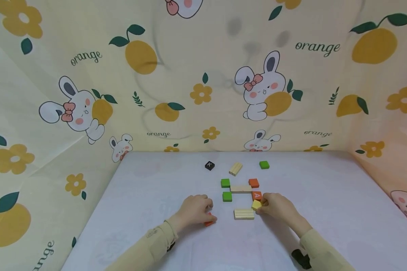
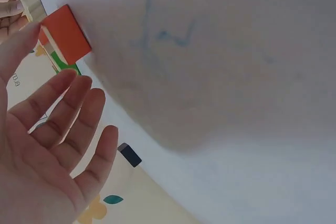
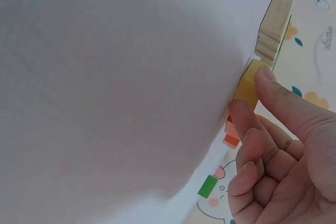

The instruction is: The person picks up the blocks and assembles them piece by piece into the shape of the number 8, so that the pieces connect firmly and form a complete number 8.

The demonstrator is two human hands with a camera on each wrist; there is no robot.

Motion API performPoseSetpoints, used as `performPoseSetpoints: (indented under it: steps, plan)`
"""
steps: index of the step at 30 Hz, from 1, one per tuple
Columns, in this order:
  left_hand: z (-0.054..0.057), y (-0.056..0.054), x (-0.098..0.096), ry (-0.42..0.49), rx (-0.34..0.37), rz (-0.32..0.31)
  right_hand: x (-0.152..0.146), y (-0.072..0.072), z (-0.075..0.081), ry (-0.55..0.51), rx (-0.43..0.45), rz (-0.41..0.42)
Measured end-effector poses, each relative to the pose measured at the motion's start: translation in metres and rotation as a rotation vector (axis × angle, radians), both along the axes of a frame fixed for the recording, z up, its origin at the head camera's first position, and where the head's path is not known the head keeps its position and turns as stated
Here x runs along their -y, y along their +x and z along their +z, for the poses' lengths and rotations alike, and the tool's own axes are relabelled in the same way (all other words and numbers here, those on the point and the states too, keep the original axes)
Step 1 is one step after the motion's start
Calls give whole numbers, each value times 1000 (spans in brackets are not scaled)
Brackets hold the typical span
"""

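My left hand (image 1: pixel 195 210) is beside an orange-red block (image 2: pixel 67 35). The thumb is at the block's edge, and the other fingers are loosely spread and apart from it in the head view. My right hand (image 1: pixel 280 206) pinches a yellow block (image 3: pixel 247 85) between thumb and index finger. In the head view, that block is just below an orange block marked A (image 1: pixel 256 195) and beside the right end of a pale wooden block (image 1: pixel 244 214). Part of the yellow block is hidden by the fingers.
A wooden strip (image 1: pixel 240 189) lies between green blocks (image 1: pixel 225 183) on the left and orange blocks (image 1: pixel 254 183) on the right. Farther back are a black block marked K (image 1: pixel 209 165), a slanted wooden block (image 1: pixel 235 169) and a green block (image 1: pixel 264 165). A printed cloth stands behind the table.
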State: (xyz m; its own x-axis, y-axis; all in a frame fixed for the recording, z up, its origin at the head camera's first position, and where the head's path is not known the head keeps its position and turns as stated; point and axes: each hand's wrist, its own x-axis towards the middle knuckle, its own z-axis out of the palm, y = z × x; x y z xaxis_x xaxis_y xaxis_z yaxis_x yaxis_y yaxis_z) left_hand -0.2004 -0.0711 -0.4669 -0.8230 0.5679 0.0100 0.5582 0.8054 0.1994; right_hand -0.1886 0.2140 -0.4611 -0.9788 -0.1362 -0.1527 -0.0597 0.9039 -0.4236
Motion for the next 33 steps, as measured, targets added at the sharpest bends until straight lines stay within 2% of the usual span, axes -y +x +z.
performPoseSetpoints:
  steps: [9, 15, 22, 33]
  plan:
    - [1, 8, 11, -13, 63, -26, -1, -1, 1, -19, 4, -2]
    - [3, 10, 18, -41, 52, -39, -2, -1, -1, -19, 7, -5]
    - [3, 10, 25, -33, 16, -32, -2, -1, -1, -28, 9, -1]
    - [-2, 14, 18, 27, -19, -24, -2, -1, -3, -31, 13, 0]
